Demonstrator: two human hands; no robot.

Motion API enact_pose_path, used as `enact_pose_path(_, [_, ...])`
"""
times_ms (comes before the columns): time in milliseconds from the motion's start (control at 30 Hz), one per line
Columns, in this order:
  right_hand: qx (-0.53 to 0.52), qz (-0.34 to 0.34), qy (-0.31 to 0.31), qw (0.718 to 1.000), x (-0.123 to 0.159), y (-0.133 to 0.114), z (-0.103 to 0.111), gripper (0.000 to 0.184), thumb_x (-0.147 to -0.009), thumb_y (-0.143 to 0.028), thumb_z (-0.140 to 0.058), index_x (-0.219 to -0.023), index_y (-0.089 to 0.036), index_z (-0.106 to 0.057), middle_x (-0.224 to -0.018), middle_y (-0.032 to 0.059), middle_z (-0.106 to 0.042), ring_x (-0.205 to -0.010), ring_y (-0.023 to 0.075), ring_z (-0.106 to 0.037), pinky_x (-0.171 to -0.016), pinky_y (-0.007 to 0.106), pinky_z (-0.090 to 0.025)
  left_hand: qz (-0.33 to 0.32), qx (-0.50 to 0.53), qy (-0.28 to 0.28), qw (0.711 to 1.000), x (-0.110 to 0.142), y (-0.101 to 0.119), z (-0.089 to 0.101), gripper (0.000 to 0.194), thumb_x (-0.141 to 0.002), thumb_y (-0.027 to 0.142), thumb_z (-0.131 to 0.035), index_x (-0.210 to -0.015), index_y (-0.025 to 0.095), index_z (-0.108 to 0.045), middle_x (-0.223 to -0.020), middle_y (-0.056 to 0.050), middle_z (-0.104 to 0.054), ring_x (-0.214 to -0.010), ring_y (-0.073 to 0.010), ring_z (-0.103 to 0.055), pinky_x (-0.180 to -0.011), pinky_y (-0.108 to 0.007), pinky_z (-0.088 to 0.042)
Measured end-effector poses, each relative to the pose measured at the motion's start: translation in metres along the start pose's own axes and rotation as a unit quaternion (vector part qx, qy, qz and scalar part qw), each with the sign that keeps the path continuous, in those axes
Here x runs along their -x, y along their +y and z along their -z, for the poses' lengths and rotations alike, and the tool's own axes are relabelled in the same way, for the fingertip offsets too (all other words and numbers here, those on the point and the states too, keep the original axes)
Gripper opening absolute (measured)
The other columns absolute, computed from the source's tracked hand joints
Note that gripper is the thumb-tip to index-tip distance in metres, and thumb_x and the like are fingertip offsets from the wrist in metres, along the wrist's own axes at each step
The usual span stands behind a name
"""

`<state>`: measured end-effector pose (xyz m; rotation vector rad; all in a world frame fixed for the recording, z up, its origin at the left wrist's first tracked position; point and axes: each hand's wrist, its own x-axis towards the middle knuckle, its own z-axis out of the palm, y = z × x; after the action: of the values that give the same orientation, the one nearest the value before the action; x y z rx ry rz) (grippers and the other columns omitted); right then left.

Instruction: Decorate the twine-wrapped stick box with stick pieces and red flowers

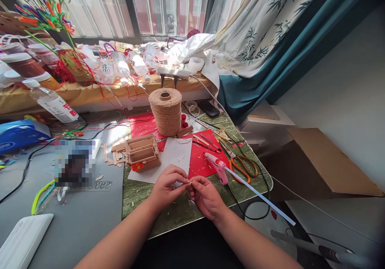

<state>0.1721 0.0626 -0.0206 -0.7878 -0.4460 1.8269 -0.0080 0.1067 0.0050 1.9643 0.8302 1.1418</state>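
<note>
My left hand (171,184) and my right hand (207,194) meet over the front of the green wood-patterned table. Thumb and fingers of both are pinched together around something small and pale, mostly hidden by the fingertips. Just beyond my left hand lies a white sheet of paper (177,150), with a small craft-stick box (143,150) on its left edge, a red flower on its front. A pink glue gun (217,165) with a long glue stick (261,196) rests right of my right hand. Behind it are orange-handled scissors (240,166).
A large twine spool (165,112) stands behind the paper. Loose craft sticks (118,154) lie left of the box. Red paper (207,140) holds pencils and thin sticks. The glue gun's black cord (237,210) hangs over the table edge. Plastic bottles (120,64) crowd the windowsill.
</note>
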Motion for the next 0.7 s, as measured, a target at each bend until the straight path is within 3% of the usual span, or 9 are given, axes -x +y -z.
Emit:
enact_pose_path(267, [-0.008, 0.026, -0.012, 1.000, -0.002, 0.005, 0.002, 0.017, -0.081, -0.029, -0.088, -0.089, -0.020, -0.076, -0.074, 0.0001, -0.071, -0.061, 0.0101, -0.059, -0.055, 0.020, -0.046, -0.020, 0.004, 0.011, 1.000, 0.001, 0.001, -0.004, 0.009, -0.088, 0.017, -0.077, -0.092, 0.023, -0.073, -0.093, -0.005, -0.072, -0.089, -0.0182, -0.067, -0.082, -0.035, -0.053])
enact_pose_path(500, [0.064, 0.129, 0.017, 0.989, 0.003, 0.012, 0.000, 0.012, -0.086, -0.031, -0.083, -0.091, -0.022, -0.075, -0.077, -0.0009, -0.069, -0.059, 0.0092, -0.057, -0.053, 0.020, -0.047, -0.021, 0.003, 0.003, 1.000, 0.000, 0.003, -0.005, 0.010, -0.088, 0.015, -0.076, -0.091, 0.023, -0.072, -0.093, -0.004, -0.073, -0.089, -0.0179, -0.067, -0.083, -0.035, -0.053])
enact_pose_path(700, [0.085, 0.143, 0.022, 0.986, 0.002, 0.015, 0.002, 0.012, -0.088, -0.030, -0.080, -0.093, -0.022, -0.073, -0.077, -0.0016, -0.067, -0.059, 0.0089, -0.056, -0.052, 0.020, -0.046, -0.011, -0.004, -0.004, 1.000, 0.002, 0.001, -0.005, 0.009, -0.088, 0.017, -0.077, -0.091, 0.023, -0.072, -0.092, -0.004, -0.073, -0.089, -0.0179, -0.068, -0.083, -0.035, -0.053])
